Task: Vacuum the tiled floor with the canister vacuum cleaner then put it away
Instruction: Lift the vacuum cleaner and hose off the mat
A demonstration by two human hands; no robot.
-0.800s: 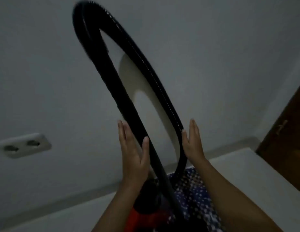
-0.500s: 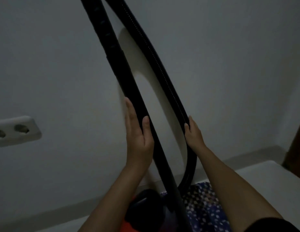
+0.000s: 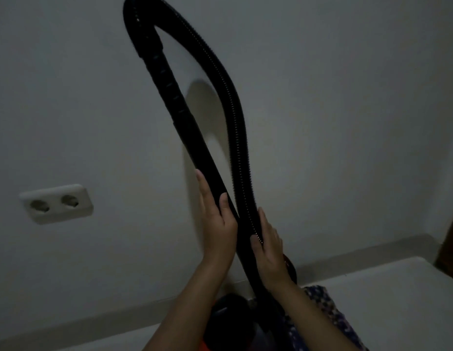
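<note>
- Flat-fingered left hand and right hand have closed in, pressing the ribbed hose against the wand between them.
- The canister vacuum cleaner sits below both hands, so stowing looks near done.

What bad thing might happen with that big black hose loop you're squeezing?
1. The ribbed hose bows away from the stiff wand, and the left hand and right hand only press them together with straight fingers, low down. The loop might spring open and slip free.
2. The loop stands tall above the canister, so it might tip and knock the wall or the socket.
</note>
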